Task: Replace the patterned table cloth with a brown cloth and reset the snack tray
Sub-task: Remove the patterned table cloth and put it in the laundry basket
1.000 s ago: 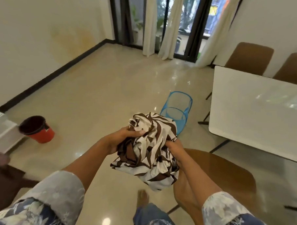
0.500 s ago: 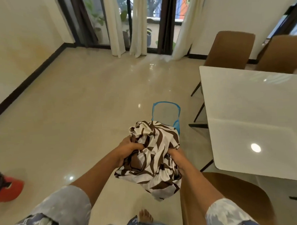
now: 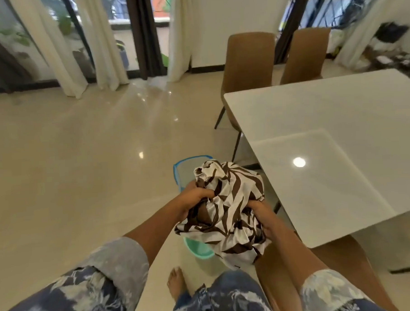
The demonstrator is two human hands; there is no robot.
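The patterned cloth (image 3: 229,208), white with brown stripes, is bunched into a ball in front of me. My left hand (image 3: 193,198) grips its left side and my right hand (image 3: 263,214) grips its right side. The bundle hangs above a blue mesh basket (image 3: 183,170) on the floor, which it partly hides. The white table (image 3: 328,154) at the right is bare. No brown cloth or snack tray is in view.
A small mint-green bin (image 3: 198,247) stands on the floor below the cloth. A brown chair (image 3: 340,260) sits at the table's near edge, two more brown chairs (image 3: 249,59) at its far side. Curtained glass doors line the back wall.
My view has swung right toward the table and I have stepped closer to the blue basket. The red bucket has left the view. Both hands keep hold of the bundled cloth.
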